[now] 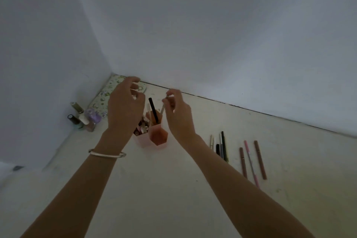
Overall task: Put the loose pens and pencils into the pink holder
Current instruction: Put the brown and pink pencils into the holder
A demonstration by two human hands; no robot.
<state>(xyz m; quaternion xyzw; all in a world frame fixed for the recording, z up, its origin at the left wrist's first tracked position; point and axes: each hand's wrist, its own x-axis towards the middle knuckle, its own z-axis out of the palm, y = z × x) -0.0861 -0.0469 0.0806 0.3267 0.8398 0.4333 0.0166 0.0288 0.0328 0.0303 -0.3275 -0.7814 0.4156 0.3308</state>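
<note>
Pinching a thin pale pen between thumb and fingertips, the right hand holds it nearly upright, its lower end dipping toward the rear compartment of the pink holder. The other fingers of that hand curl loosely inward. The left hand hovers just to the left, over the holder's left side, fingers spread and half curled with nothing between them; a silver bangle circles its wrist.

Below and between both hands, the pink holder stands on the pale worktop, made of joined hexagonal cups. A black pen leans out of the rear cup, and a clear stick rises beside it. The left cup, partly hidden by the left hand, is crowded with small items too blurred to name. The front cup looks orange-pink inside; what it contains cannot be told.

To the right of the holder, well apart from it, loose pens lie flat on the worktop: a tight cluster of black, white and grey pens, then further right two brown pencils with a pink pen lying between them.

At the far left, against the wall, stand several small nail polish bottles, and behind them a floral pouch lies in the corner.
</note>
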